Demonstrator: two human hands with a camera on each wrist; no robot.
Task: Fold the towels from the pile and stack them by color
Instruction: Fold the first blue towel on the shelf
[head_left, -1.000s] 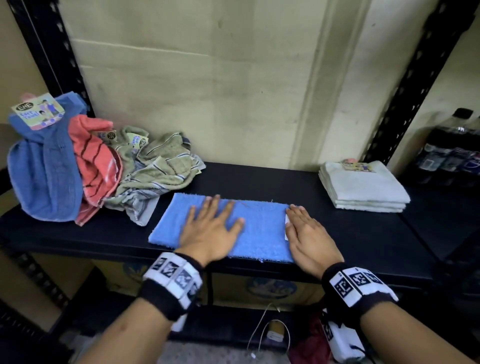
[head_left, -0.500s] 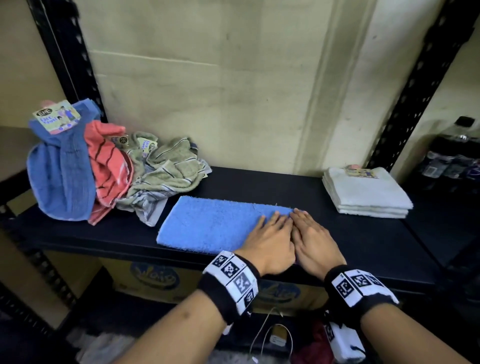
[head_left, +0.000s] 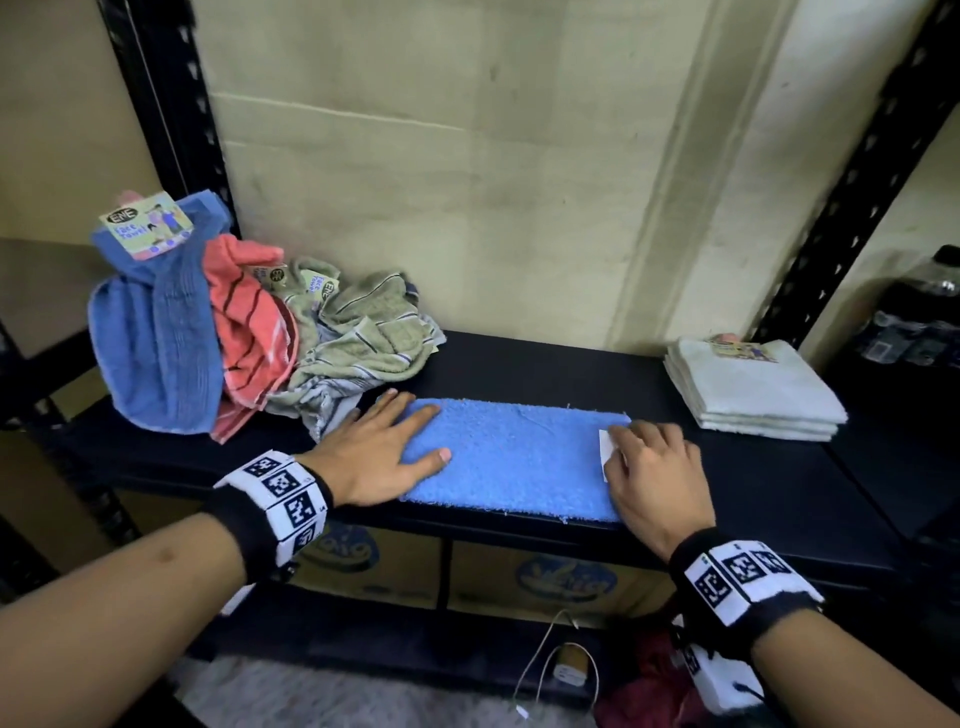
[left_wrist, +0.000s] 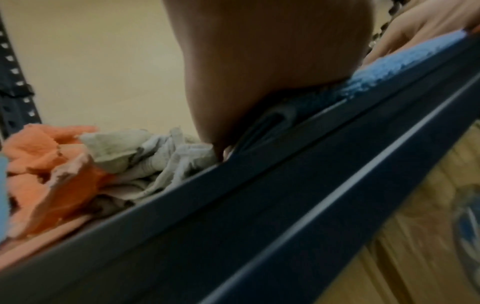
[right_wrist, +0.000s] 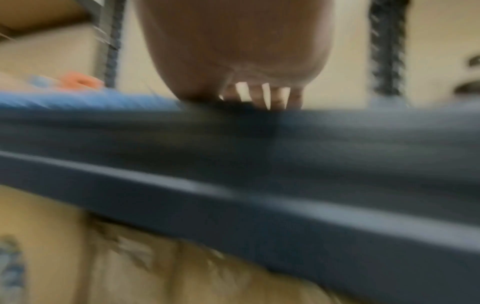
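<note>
Shelf (head_left: 519, 364), flattened blue towel (head_left: 519, 457)

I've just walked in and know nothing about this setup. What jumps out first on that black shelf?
A bright blue towel lies flat at the front of the black shelf, with the left hand spread on its left end and the right hand on its right end. At the far left sits a crumpled pile of towels in blue, coral and olive, and at the right a neat stack of white towels.
</note>
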